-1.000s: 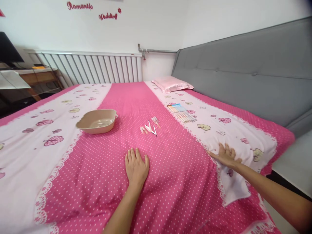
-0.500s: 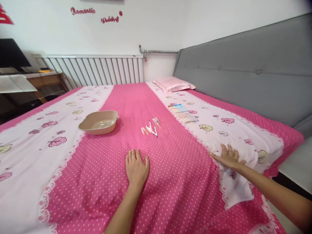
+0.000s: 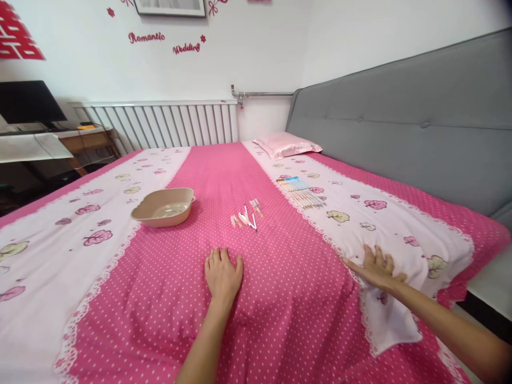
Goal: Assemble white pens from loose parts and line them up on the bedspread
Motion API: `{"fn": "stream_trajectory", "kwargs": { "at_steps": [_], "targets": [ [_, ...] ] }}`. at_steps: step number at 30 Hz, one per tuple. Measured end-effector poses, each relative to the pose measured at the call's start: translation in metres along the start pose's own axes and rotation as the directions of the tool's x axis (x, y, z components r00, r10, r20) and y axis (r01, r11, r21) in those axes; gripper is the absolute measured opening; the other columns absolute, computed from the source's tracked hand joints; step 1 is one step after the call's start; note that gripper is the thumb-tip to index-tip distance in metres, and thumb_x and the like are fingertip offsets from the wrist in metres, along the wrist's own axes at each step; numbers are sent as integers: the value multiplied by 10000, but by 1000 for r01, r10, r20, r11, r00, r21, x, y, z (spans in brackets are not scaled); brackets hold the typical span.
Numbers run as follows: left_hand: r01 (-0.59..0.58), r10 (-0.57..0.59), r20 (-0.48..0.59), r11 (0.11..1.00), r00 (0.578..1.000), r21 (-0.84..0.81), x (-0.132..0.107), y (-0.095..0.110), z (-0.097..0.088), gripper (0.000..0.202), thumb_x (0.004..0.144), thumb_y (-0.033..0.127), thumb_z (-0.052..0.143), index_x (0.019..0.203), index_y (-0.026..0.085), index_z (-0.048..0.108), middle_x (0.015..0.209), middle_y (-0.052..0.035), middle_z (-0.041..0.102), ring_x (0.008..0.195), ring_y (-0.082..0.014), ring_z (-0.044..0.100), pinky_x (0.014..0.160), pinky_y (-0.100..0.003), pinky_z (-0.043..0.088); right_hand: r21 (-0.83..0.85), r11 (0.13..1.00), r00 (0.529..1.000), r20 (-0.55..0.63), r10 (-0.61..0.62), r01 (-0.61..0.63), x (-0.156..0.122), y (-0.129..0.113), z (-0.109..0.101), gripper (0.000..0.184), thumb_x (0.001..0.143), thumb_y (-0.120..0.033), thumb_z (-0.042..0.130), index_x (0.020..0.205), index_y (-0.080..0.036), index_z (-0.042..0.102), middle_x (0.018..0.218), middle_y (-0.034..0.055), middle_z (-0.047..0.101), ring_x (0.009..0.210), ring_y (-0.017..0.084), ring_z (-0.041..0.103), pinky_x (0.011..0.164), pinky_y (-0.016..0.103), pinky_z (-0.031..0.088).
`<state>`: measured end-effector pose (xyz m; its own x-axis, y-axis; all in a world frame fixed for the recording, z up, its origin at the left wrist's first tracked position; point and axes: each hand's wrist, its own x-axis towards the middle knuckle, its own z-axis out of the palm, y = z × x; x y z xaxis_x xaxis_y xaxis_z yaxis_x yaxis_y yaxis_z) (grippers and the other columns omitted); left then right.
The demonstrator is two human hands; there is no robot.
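My left hand [image 3: 222, 273] lies flat and open on the pink dotted bedsheet [image 3: 224, 176], fingers together, holding nothing. My right hand [image 3: 376, 268] lies flat and open on the white patterned strip of the sheet, fingers spread. A small heap of loose pens [image 3: 247, 217] rests on the pink strip just beyond my left hand. A neat row of coloured pens [image 3: 301, 192] lies on the white strip farther away on the right. A beige shallow basin [image 3: 163, 206] stands to the left of the loose pens.
A pink pillow [image 3: 286, 145] lies at the far end by the grey padded headboard [image 3: 400, 122] on the right. A white radiator [image 3: 160, 125] lines the far wall. A desk with a dark monitor [image 3: 30, 104] stands at the left.
The view has tilted up a little, so more of the wall shows. Both hands stay flat on the sheet in nearly the same places.
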<state>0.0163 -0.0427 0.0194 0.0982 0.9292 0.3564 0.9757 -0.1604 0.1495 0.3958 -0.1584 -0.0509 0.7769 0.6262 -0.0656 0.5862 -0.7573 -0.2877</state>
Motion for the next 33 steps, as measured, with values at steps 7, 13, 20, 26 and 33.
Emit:
{"fn": "stream_trajectory", "kwargs": {
  "at_steps": [7,13,20,26,33],
  "targets": [
    [-49,48,-18,995,999,-90,-6,11,1,546,861,430,356,1216,44,509,1275,-212,500,1205,-309,437,1006,-457,328,-8,1000,1000,16,12,-12,-3,-2,-2,991,637,-803,281,1437,-247,101,1528,94,-3,1367,385,2,981,689,101],
    [-212,215,-10,953,977,-218,-24,30,5,542,878,428,343,1253,62,482,1341,-184,445,1259,-300,380,1051,-447,295,-123,992,976,215,41,-15,-4,-22,-43,993,670,-774,315,1442,-182,119,1526,110,3,1368,379,21,1025,620,117],
    [-228,231,-18,939,973,-258,-30,25,11,520,882,419,346,1246,74,485,1344,-169,452,1263,-281,386,1056,-450,302,-30,960,952,142,-273,279,-23,-147,-76,807,779,-550,430,1430,-188,118,1519,135,52,1369,366,61,1033,622,106],
    [-216,215,-40,919,976,-329,-30,26,9,505,884,401,355,1250,76,480,1336,-170,461,1250,-277,401,1048,-452,316,104,863,864,43,-501,495,-38,-252,-24,645,861,-359,380,1421,-156,133,1516,142,64,1368,359,72,1035,610,84],
    [-187,198,-19,884,980,-429,-28,31,10,513,896,385,331,1303,85,421,1363,-160,433,1261,-266,390,1045,-450,321,129,880,875,-241,-419,457,-27,-274,26,460,887,-159,254,1340,-88,288,1439,205,279,1287,317,292,991,510,222]
  ]
}}
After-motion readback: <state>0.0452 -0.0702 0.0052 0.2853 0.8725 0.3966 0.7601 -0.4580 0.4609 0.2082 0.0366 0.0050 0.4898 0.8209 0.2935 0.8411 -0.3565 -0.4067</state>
